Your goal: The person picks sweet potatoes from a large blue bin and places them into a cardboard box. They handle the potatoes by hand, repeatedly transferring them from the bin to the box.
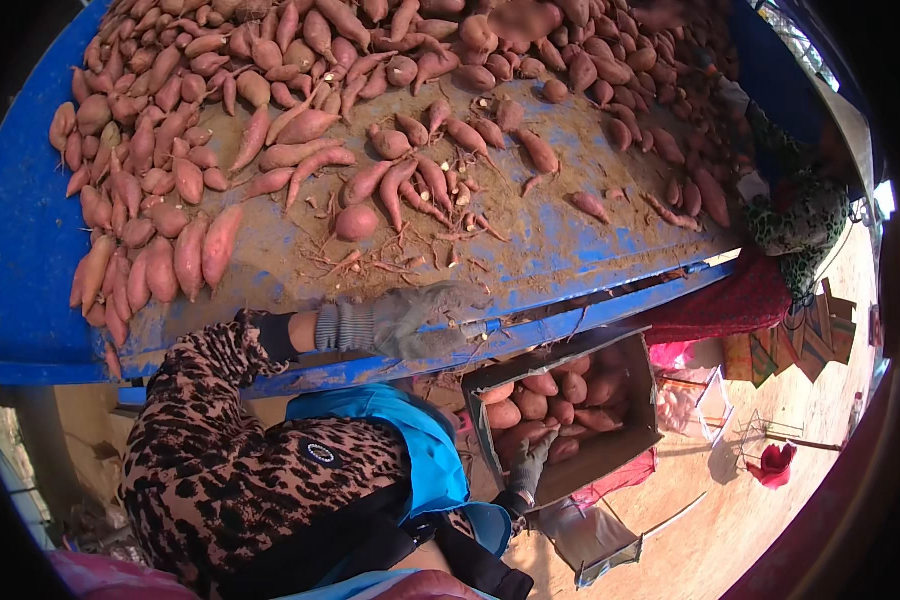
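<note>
My left hand (427,321), in a grey knit glove, lies over the front edge of a blue table (22,262). A small blue piece shows beside its fingers; whether the hand holds it is unclear. My right hand (532,461), also gloved, reaches down into an open cardboard box (607,480) below the table edge. Its fingers touch a large sweet potato (516,439) among several others; the grip is partly hidden. Beyond my left hand, a round sweet potato (357,223), thin roots and broken ends lie on the soil-covered tabletop. A dense heap of sweet potatoes (157,135) covers the back and left.
A co-worker's patterned sleeve (791,217) is at the table's right end. Below it are flattened cardboard pieces (802,337), an open-topped bag on a frame (694,405) and a red object (774,465) on the floor. Another framed bag (589,536) stands near the box.
</note>
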Demonstrator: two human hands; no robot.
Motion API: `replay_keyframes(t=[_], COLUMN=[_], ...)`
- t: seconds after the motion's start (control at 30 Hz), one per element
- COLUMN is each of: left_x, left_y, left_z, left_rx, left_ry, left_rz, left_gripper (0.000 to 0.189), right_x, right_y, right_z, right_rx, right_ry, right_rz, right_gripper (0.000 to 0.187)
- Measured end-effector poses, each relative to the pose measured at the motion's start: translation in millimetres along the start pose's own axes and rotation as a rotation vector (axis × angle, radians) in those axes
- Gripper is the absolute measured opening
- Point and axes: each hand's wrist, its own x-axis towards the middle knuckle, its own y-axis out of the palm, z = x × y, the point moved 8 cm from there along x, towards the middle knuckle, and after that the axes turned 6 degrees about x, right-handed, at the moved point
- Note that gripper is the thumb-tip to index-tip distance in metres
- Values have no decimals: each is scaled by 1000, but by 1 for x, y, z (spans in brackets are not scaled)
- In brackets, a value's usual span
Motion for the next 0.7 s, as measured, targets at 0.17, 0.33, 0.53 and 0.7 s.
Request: replay_keyframes(t=[0.17, 0.33, 0.53, 0.7], left_x=[7, -31, 7, -3], left_y=[-217, -449, -488, -486], left_z=[147, 259, 337, 340], left_rx=[539, 991, 909, 837], left_ry=[-402, -881, -985, -1034], left_rz=[-489, -731, -746, -744], left_gripper=[56, 86, 103, 90], right_x=[-2, -3, 2, 8], right_y=[-74, -96, -48, -26], right_z=[56, 121, 233, 268], right_rx=[-194, 147, 208, 287], right_ry=[275, 111, -2, -166], right_rz=[-3, -169, -92, 24], right_gripper=[64, 51, 46, 43])
